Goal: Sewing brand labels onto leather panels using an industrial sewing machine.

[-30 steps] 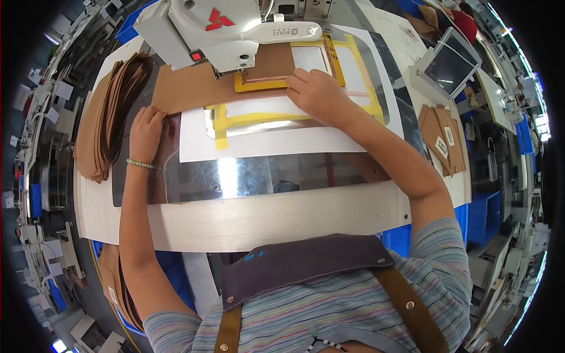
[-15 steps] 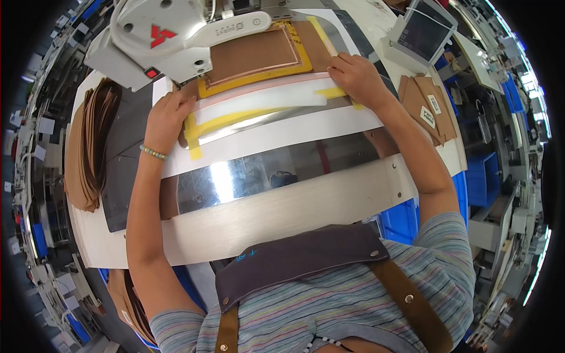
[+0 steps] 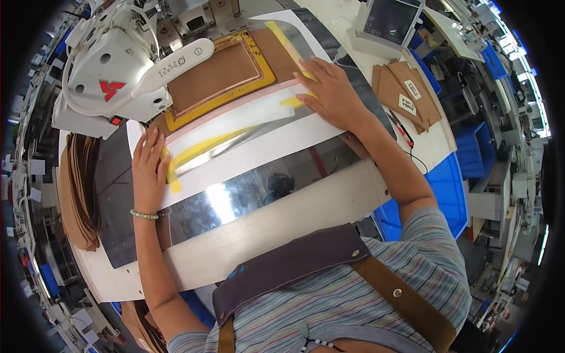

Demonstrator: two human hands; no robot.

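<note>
Workshop: other workstations crowd in on both sides, too small from here to make out what lies on them.
Counter [image 3: 259, 250]: pale wood, with a shiny metal plate [image 3: 241, 200] over its middle and a white sheet [image 3: 265, 147] on that.
Sewing machine [image 3: 106, 88]: a bulky white head above the far left of the counter, its slim front arm reaching past the yellow frame [image 3: 271, 75].
Brown panel [image 3: 279, 56]: flat toward the counter's far edge, under the frame and showing beyond it at both ends; the frame probably keeps it flat. Its near side runs along a pinkish strip [image 3: 235, 109], which I'd take for a guide.
Left hand [image 3: 150, 167]: fingers a little apart, tips resting at the panel's left end, thumb by the yellow tape [image 3: 206, 146].
Right hand [image 3: 329, 91]: fingers fanned, thumb well away from them, lying at the panel's right end; I see no pinch. Placed at opposite ends, the hands seem to steady it and keep it straight.
Brown stack [image 3: 79, 197]: along the counter's left edge, likely for easy reach.
Labelled pieces [image 3: 412, 73]: near the right edge, a red-handled tool [image 3: 405, 134] just in front.
</note>
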